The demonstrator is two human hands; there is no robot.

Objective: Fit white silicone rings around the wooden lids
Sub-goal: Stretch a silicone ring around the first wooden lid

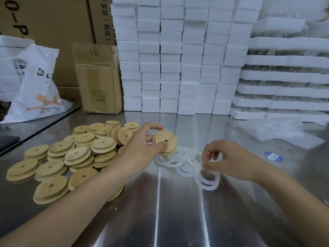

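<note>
At centre frame the left hand (142, 143) pinches one wooden lid (166, 142) between thumb and fingers, holding it tilted above the steel table (178, 211); just right of it the right hand (226, 161) pinches a white silicone ring (207, 179) from the pile of rings (179, 161) lying below the lid; the heap of lids (71, 157) fills the left; white foam blocks (178, 59) stack behind.

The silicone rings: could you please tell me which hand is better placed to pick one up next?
Right. The right hand sits over the silicone rings, its fingertips pinching one, while the left hand is occupied gripping a wooden lid.
</note>
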